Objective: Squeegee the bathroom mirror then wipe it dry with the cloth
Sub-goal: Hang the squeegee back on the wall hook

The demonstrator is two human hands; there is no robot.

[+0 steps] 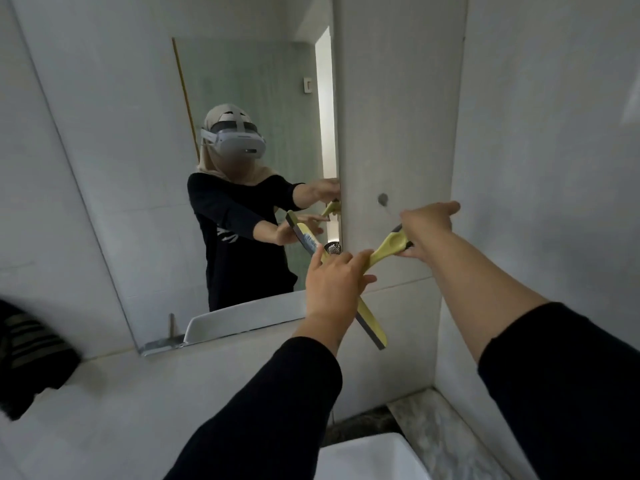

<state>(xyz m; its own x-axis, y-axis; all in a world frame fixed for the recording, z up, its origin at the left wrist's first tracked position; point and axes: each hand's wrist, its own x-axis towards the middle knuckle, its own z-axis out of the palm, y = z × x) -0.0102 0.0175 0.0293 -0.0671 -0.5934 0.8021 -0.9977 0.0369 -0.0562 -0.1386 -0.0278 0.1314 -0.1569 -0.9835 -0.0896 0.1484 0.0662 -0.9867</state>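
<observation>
A yellow squeegee point(384, 249) with a dark rubber blade is held out in front of the wall mirror point(145, 174), close to the mirror's lower right corner. My right hand point(427, 228) grips the end of its handle. My left hand point(334, 284) rests over the head, where the handle meets the blade, fingers curled on it. The blade point(372, 327) slants down to the right, below my left hand. The mirror reflects both arms and the squeegee. No cloth is plainly seen.
A white basin point(367, 459) sits below at the bottom edge. A dark striped fabric point(31, 355) hangs at the left edge. White tiled wall point(398, 98) runs right of the mirror, with a marble ledge point(440, 434) in the corner.
</observation>
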